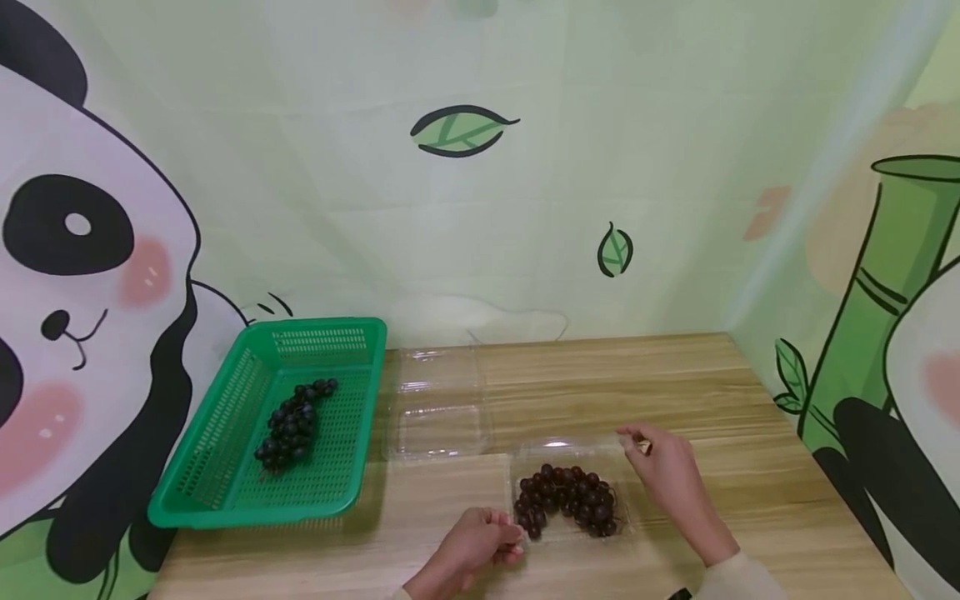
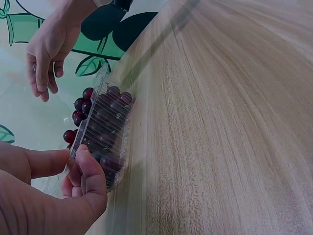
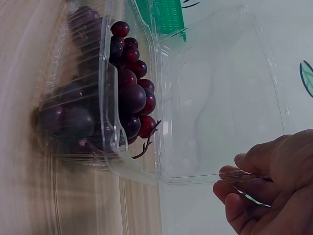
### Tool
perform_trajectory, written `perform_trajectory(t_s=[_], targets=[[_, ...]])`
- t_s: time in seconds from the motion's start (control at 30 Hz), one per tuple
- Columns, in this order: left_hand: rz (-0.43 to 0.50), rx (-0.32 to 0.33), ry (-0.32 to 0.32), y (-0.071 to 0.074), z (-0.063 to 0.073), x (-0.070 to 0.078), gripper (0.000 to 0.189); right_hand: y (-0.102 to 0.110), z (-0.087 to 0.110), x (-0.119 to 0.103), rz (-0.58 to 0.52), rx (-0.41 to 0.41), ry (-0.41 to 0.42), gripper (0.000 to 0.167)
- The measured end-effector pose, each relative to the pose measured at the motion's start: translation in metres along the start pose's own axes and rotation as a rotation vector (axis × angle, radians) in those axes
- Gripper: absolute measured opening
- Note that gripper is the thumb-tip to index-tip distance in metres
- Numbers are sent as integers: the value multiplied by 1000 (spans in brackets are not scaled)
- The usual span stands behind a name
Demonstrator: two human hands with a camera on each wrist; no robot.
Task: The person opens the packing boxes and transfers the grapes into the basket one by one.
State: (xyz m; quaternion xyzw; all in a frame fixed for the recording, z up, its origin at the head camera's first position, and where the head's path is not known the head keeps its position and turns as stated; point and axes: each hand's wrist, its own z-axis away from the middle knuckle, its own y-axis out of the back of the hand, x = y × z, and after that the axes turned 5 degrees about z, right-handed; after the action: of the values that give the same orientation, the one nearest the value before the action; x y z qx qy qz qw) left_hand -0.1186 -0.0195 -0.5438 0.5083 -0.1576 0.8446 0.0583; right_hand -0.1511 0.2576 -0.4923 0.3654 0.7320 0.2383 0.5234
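Observation:
A bunch of dark grapes (image 1: 600, 500) lies curved inside a clear plastic clamshell box (image 3: 110, 78) on the table. The box's hinged lid (image 3: 220, 93) stands raised at the far side. My left hand (image 1: 480, 540) pinches the near left rim of the box between thumb and fingers, as the left wrist view shows. At the lid's right edge, my right hand (image 1: 667, 471) holds the thin plastic between thumb and fingertips. A bit of stem (image 3: 149, 139) sticks out by the box's rim. Several grapes show above the rim in the left wrist view.
A green plastic basket (image 1: 348, 492) stands at the left with another bunch of dark grapes (image 1: 292, 425) in it. Between basket and box lies a second clear clamshell (image 1: 438, 429), opened flat. A printed panda backdrop (image 1: 540, 183) rises behind the wooden table (image 1: 675, 375).

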Motion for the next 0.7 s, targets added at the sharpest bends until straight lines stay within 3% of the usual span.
perform_trajectory(t_s=[0.33,0.53,0.7], targets=[[-12,30,-4,1,2,0,16,-4,-10,4,-3,-5,-14,12],[-7,27,0,-1,2,0,19,-8,-17,11,-8,26,23,7],[-2,31,12,-1,2,0,19,-15,-23,17,-32,-24,7,12]])
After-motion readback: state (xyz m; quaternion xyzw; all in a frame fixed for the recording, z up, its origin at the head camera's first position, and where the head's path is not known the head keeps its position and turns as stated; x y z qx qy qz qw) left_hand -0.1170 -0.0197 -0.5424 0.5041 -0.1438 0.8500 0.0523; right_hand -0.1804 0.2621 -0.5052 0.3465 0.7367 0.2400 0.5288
